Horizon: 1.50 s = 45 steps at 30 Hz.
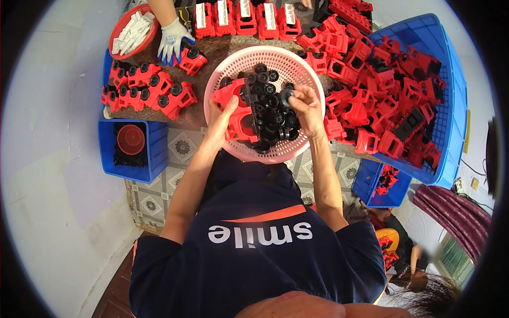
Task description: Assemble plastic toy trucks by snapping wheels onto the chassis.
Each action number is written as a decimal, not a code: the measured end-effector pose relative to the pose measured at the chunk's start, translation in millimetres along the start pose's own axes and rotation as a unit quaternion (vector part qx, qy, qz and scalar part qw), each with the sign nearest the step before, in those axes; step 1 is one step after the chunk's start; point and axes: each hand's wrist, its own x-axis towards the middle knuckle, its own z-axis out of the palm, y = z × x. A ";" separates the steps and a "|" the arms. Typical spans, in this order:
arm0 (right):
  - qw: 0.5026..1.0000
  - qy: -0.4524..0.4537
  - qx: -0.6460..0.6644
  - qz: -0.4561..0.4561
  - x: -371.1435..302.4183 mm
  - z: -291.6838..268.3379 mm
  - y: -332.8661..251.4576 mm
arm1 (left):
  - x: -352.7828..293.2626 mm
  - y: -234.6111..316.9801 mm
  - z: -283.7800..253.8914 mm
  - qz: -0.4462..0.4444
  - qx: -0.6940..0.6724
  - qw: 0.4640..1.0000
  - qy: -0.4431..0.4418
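My left hand [221, 117] is closed on a red toy car body [239, 123], tipped on its side over the left half of a pink perforated basket [232, 62]. A black underside strip of the car body faces right. Above the basket's right half, my right hand [307, 106] pinches a black toy wheel [287, 97] between thumb and fingers. Wheel and car body are apart. Many loose black wheels [275, 117] lie heaped in the basket between my hands.
A large blue crate [450, 106] heaped with red car bodies [366, 100] stands at right. Red cars with black wheels [143, 87] sit at left. Across the table, another person's gloved hand [172, 41] touches a red car [192, 61]. A blue bin [159, 151] stands lower left.
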 end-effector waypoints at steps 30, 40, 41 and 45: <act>0.943 -0.189 -0.249 0.115 29.4 36.0 59.8 | -62.4 -4.6 -19.9 -0.117 0.072 0.990 -0.006; 0.788 0.152 -0.593 -0.065 134.6 -6.1 117.0 | -16.0 7.4 -6.1 -0.031 -0.064 0.991 0.110; 0.826 0.138 -0.530 -0.134 121.9 -2.8 109.2 | -12.7 14.0 -4.6 -0.028 -0.073 0.989 0.129; 0.981 -0.065 -0.181 0.007 31.7 44.7 35.5 | 9.1 0.1 -12.2 -0.019 -0.056 0.989 0.136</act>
